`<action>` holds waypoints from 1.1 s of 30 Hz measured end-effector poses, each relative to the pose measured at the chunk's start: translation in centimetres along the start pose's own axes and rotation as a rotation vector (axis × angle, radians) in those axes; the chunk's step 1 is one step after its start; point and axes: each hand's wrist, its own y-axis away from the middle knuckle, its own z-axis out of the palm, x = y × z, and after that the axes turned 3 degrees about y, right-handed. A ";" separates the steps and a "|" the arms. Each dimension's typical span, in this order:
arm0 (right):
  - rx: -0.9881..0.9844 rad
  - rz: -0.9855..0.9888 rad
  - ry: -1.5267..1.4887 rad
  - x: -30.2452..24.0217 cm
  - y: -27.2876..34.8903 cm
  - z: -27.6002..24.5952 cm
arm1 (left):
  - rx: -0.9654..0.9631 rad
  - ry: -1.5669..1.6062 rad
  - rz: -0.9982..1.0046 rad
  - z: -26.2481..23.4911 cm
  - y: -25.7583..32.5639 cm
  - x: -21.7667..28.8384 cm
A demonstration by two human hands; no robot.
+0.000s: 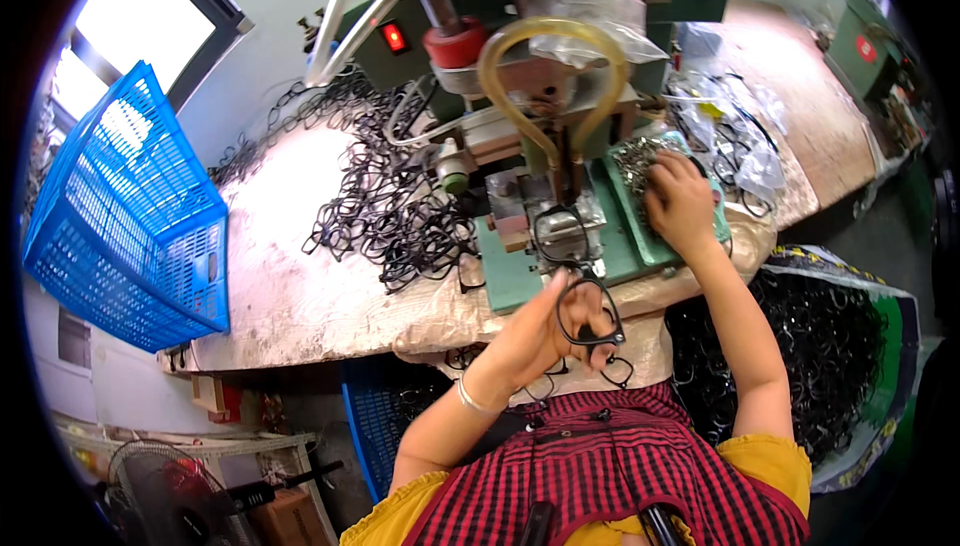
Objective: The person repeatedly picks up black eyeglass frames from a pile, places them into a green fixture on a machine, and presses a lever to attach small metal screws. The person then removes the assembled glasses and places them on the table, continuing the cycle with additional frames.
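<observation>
My left hand (pixel 545 331) holds a black eyeglass frame (pixel 590 314) just below the front edge of the green machine (pixel 560 96). A second black frame (pixel 560 234) sits clamped on the machine's fixture, right above my left hand. My right hand (pixel 682 204) rests palm down in a small green tray (pixel 655 246) of little metal parts (pixel 632 161) on the machine's right side; its fingers are curled over the parts, and whether it grips any is hidden.
A heap of black eyeglass frames (pixel 385 196) lies on the worn bench (pixel 290 276) to the left. A blue plastic crate (pixel 125 216) leans at the bench's left end. A sack full of black frames (pixel 830 346) stands at my right. A fan (pixel 165 496) sits lower left.
</observation>
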 end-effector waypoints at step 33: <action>0.100 0.324 -0.568 -6.1 0.6 -5.4 | 1.293 -1.901 1.351 -14.5 6.0 16.2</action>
